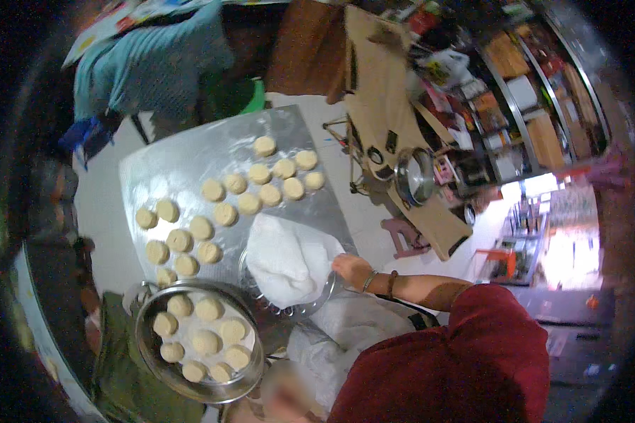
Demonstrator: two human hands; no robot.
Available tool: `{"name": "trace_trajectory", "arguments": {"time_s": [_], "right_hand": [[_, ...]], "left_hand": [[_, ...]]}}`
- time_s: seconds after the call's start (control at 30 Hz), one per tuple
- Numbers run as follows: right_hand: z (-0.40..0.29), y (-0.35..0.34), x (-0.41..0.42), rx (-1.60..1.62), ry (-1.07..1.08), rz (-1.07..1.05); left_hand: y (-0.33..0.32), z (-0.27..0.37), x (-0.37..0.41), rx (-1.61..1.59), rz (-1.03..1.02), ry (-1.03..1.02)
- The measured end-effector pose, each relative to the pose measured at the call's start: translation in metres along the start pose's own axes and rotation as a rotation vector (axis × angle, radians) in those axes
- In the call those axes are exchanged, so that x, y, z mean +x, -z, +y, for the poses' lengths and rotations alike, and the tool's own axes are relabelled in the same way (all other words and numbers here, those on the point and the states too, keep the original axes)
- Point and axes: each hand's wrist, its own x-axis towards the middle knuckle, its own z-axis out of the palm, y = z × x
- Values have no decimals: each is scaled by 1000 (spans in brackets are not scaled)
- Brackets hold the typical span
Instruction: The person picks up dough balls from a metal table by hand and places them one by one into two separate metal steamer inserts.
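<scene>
My right hand (352,271), with bands on its wrist, grips the edge of a white cloth (288,259). Beneath the cloth is a round metal steamer tier (328,296), its rim showing and a row of holes along its near side. Left of it stands a steamer pot (151,346) with a pale liner bearing several round dough buns (206,342). More dough buns (260,173) lie in loose rows on a floured metal tabletop (291,127). A blurred skin-toned patch (288,391) shows at the bottom; I cannot tell whether it is my left hand.
Flattened cardboard (378,95) and a metal basin (414,176) lie right of the table, near a pink stool (404,238). Loaded shelves (518,100) stand farther right. A teal cloth (148,63) hangs beyond the table's far left corner. Olive fabric (132,386) lies beside the pot.
</scene>
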Motion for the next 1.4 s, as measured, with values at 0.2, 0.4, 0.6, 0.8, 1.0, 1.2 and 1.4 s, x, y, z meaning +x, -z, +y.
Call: {"name": "trace_trajectory", "arguments": {"time_s": [0.2, 0.4, 0.6, 0.8, 1.0, 1.2, 1.4], "right_hand": [[69, -61, -131, 73, -689, 105], [124, -66, -176, 467, -1250, 27], [272, -66, -235, 1344, -1607, 538], [466, -80, -230, 1409, -1598, 600], [633, -141, -217, 574, -1289, 147], [679, -168, -188, 94, -849, -59], [660, -127, -257, -6, -903, -70]], "left_hand": [[33, -12, 19, 130, -473, 110], [-53, 40, -15, 103, -590, 24], [-58, -23, 24, 296, -713, 258], [-123, -84, -35, 562, -517, 136], [-216, -153, -93, -385, -710, 690], [-220, -164, -134, -340, -216, 704], [-279, -125, -186, 484, -374, 117]]}}
